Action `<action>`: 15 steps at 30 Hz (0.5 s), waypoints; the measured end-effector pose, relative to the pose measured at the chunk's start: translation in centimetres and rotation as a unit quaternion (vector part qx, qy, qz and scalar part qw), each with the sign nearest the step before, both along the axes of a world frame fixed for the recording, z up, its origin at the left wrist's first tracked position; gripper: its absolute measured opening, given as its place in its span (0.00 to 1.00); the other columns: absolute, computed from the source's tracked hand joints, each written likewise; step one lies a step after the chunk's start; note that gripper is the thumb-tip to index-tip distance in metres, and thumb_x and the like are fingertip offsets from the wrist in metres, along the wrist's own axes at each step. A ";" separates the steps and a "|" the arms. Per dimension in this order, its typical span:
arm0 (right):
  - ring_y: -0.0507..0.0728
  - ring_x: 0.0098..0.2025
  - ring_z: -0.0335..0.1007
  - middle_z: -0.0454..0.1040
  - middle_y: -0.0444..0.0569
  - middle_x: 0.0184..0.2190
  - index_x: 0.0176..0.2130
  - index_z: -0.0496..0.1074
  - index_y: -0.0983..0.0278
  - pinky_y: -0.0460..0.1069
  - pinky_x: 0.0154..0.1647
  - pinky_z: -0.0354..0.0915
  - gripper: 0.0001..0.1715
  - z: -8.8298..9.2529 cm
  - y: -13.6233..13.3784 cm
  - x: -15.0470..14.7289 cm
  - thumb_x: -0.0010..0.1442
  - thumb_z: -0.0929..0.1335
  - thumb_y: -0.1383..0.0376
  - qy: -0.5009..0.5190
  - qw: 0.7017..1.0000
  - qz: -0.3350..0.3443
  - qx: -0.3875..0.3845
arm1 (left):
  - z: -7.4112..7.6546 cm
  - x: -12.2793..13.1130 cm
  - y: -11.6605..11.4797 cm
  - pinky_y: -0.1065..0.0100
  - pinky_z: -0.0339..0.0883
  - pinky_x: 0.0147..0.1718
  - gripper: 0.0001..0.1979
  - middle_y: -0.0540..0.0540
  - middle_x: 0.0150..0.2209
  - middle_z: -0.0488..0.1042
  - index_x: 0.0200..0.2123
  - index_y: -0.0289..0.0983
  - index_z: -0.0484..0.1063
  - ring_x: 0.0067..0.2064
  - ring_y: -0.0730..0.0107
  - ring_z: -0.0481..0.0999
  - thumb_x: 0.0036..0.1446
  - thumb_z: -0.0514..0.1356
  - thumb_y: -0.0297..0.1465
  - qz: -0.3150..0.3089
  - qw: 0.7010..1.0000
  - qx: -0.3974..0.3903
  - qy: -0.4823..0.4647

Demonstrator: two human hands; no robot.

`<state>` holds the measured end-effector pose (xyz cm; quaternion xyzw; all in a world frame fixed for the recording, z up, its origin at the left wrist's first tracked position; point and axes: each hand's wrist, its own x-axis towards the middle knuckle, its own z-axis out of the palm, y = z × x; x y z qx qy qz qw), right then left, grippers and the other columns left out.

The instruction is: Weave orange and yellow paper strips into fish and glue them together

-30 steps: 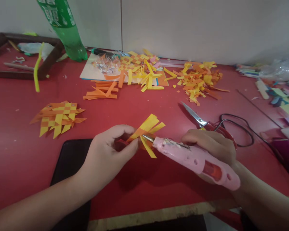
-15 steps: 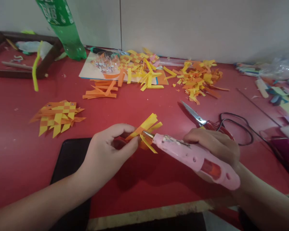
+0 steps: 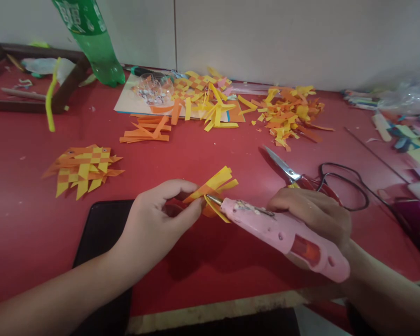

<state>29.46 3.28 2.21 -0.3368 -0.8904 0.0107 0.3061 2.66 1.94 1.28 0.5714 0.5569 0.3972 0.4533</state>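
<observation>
The paper piece (image 3: 215, 182) is a small bundle of flat strips in orange and yellow: broad yellow ends fan up and to the right, an orange band crosses near the grip, and one narrow yellow strip slants down to the right. It is held above the red worktop (image 3: 196, 156), its lower left end pinched between the thumb and fingers of the left hand (image 3: 161, 214), with the strips jutting out beyond the fingertips toward the right hand (image 3: 311, 214).

The right hand is wrapped around the handle side of a pink glue gun (image 3: 262, 221), whose body is scuffed near the front and has a reddish window toward the back. Its metal nozzle (image 3: 215, 200) points left at the paper piece, right at the strips beside the left thumb; whether it touches them cannot be told.
</observation>
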 end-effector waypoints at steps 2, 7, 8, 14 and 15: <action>0.51 0.20 0.61 0.66 0.43 0.21 0.35 0.65 0.59 0.49 0.20 0.58 0.04 0.0 0.0 0.0 0.64 0.64 0.63 0.000 1.000 0.000 -0.001 | 0.0 0.0 0.0 0.78 0.69 0.29 0.03 0.54 0.31 0.78 0.33 0.42 0.78 0.30 0.76 0.76 0.56 0.63 0.32 -0.001 1.000 0.002 0.002; 0.51 0.19 0.60 0.65 0.42 0.20 0.34 0.65 0.59 0.49 0.21 0.56 0.03 0.0 0.0 0.1 0.62 0.64 0.65 0.009 1.000 -0.011 -0.004 | -0.2 -0.2 -0.1 0.79 0.69 0.29 0.03 0.54 0.31 0.78 0.32 0.42 0.78 0.30 0.77 0.75 0.57 0.63 0.32 0.003 1.000 0.007 -0.001; 0.51 0.19 0.61 0.65 0.42 0.20 0.34 0.65 0.59 0.49 0.21 0.56 0.02 0.0 0.0 0.1 0.61 0.65 0.65 0.009 1.000 -0.012 -0.002 | -0.3 -0.2 -0.1 0.79 0.69 0.29 0.03 0.54 0.31 0.78 0.32 0.42 0.78 0.30 0.77 0.75 0.57 0.63 0.32 0.003 1.000 0.006 -0.003; 0.51 0.20 0.64 0.67 0.42 0.21 0.36 0.65 0.60 0.48 0.22 0.59 0.02 0.5 -0.1 0.3 0.60 0.65 0.65 -0.011 1.000 -0.014 0.007 | -0.1 0.0 -0.1 0.79 0.70 0.31 0.02 0.54 0.30 0.78 0.32 0.41 0.78 0.31 0.77 0.75 0.56 0.64 0.30 0.001 1.000 0.003 -0.018; 0.52 0.21 0.66 0.69 0.43 0.22 0.37 0.66 0.60 0.48 0.23 0.60 0.03 0.6 -0.1 0.3 0.60 0.65 0.64 -0.015 1.000 -0.018 0.010 | -0.1 0.0 0.0 0.80 0.70 0.31 0.02 0.54 0.30 0.78 0.32 0.41 0.78 0.31 0.77 0.76 0.56 0.64 0.30 0.002 1.000 0.005 -0.026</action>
